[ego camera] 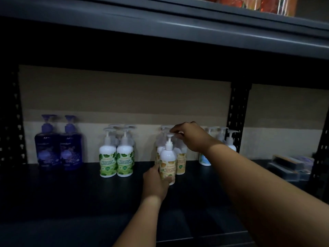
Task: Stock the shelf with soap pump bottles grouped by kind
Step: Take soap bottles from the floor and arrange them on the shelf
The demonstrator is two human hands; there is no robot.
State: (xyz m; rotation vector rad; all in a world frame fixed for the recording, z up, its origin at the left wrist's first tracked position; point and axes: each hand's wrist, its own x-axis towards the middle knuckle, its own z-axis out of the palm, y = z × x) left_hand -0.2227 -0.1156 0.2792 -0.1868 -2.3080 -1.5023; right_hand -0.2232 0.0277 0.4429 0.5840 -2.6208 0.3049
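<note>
A white pump bottle with a yellow label (167,161) stands at the front of a yellow-label group (181,163) on the dark shelf (89,193). My left hand (155,182) grips its lower body. My right hand (192,137) pinches its pump head from above. To the left stand green-label bottles (116,162) in a cluster. Two purple bottles (58,148) stand at the far left. Blue-label white bottles (204,158) stand to the right, mostly hidden behind my right forearm.
A black perforated upright (237,118) rises behind the blue-label bottles, and another (12,122) stands at the left. Flat boxed items (288,165) lie on the shelf at the far right. The upper shelf edge (178,29) hangs overhead. Bare shelf surface lies in front.
</note>
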